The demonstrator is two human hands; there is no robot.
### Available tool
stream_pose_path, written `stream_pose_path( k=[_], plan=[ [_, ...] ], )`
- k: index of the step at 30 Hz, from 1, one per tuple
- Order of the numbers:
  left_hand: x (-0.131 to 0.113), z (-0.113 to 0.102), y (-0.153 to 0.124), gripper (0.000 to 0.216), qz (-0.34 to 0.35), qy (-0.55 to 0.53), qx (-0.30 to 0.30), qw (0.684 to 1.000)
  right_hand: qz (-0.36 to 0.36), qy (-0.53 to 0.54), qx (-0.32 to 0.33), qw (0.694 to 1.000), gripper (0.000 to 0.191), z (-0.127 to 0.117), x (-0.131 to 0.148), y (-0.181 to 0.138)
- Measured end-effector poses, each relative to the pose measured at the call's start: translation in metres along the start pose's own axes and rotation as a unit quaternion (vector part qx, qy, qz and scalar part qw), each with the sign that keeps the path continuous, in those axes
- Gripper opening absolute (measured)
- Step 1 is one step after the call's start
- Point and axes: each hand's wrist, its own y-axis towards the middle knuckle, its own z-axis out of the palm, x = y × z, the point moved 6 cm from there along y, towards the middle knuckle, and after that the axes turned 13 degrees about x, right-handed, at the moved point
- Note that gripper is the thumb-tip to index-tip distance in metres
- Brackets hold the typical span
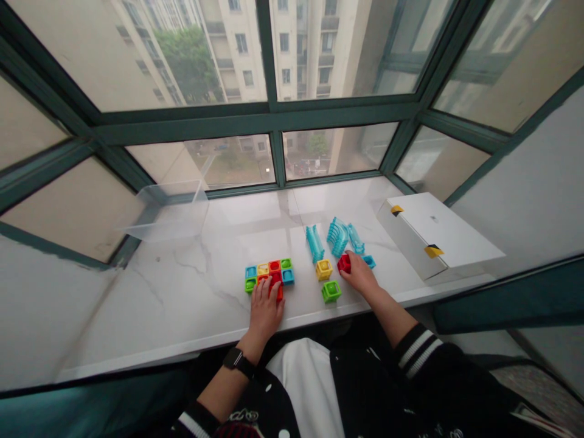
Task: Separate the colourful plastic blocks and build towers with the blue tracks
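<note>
Three blue tracks [337, 236] lie on the desk [182, 304], near one yellow block [323, 269], one green block [331, 291] and one blue block [368, 261]. The right hand [360, 274] pinches one red block [344, 263] beside the yellow one. The left hand [266, 310] lies on the block set [275, 267], maybe to keep it still; I can't tell if it pinches. Four blocks make its back row.

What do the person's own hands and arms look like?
The left hand and right hand are bare, without gloves. A black watch with a squarish face is worn on the left arm. The right sleeve is black with two white stripes near its end; the left sleeve is black, with white striping also showing.
</note>
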Motion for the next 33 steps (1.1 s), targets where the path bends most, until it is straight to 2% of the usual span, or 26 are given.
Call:
stream_pose_path(
  k=[7, 14, 20, 24, 26, 28, 31, 33],
  plan=[
    [-0.001, 0.0, 0.0, 0.05, -0.002, 0.0, 0.0, 1.0, 0.012, 0.001, -0.014, 1.0, 0.069, 0.001, 0.003, -0.002],
    [0.0, 0.0, 0.0, 0.048, -0.008, -0.017, 0.002, 1.0, 0.004, 0.019, -0.021, 1.0, 0.077, 0.0, 0.003, -0.004],
    [0.001, 0.0, 0.001, 0.05, -0.005, -0.029, 0.007, 1.0, 0.022, 0.032, -0.008, 0.999, 0.093, -0.008, 0.007, -0.009],
    [0.003, 0.0, 0.001, 0.051, 0.007, -0.03, 0.009, 0.999, 0.029, 0.032, -0.001, 0.999, 0.1, -0.021, 0.011, -0.021],
    [0.005, 0.001, 0.0, 0.053, 0.015, -0.034, 0.005, 0.999, 0.026, 0.028, -0.017, 0.999, 0.093, -0.035, 0.018, -0.029],
    [0.007, 0.002, -0.002, 0.054, 0.018, -0.039, -0.002, 0.999, 0.007, 0.031, -0.057, 0.998, 0.078, -0.054, 0.034, -0.039],
    [0.01, 0.003, -0.003, 0.055, 0.021, -0.045, 0.0, 0.999, -0.066, 0.063, -0.115, 0.989, 0.051, -0.08, 0.075, -0.051],
    [0.012, 0.002, -0.005, 0.057, 0.023, -0.046, 0.008, 0.999, -0.136, 0.095, -0.101, 0.981, 0.041, -0.084, 0.109, -0.057]
  ],
)
